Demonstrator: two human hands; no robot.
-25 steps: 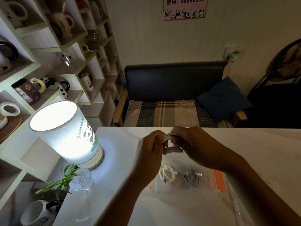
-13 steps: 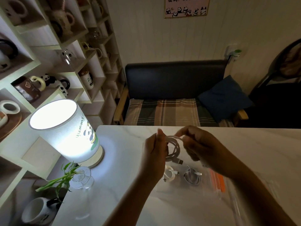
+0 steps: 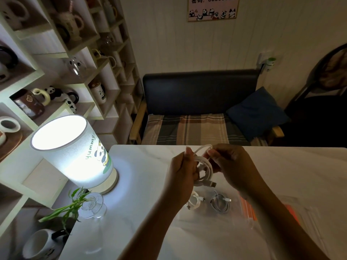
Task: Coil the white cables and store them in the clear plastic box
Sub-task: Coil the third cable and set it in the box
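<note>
Held above the white surface (image 3: 142, 184), near its far edge: a white cable (image 3: 203, 170), already wound into several loops. Gripped on its left side by the left hand (image 3: 183, 172), fingers curled round the bundle, thumb pointing up. Pinched at the top by the right hand (image 3: 231, 167), where one strand arched over from the coil toward the fingertips. Dangled free below the loops: a plug end (image 3: 211, 184), not yet tucked in.

Lay lower down, nearer the person: two more white cables, a thicker coiled cable (image 3: 194, 201) to the left and a thinner coiled cable (image 3: 220, 204) just to its right, the two close together but apart. Appeared to rest within the clear plastic box (image 3: 242, 222), whose walls showed only faintly; could not be told for certain whether inside or merely on something clear. Seen at the box's right side: an orange strip (image 3: 247, 208).

Judged roughly two thirds done: two cables coiled and apparently stowed, the third nearly wound. Left to do, by that reading: finish the last turn, secure the loose end, set the coil down beside the other two.

Stood at the far left of the surface: a lit lamp (image 3: 75, 152), and nearer, a glass vase (image 3: 93, 205) with green stems.
</note>
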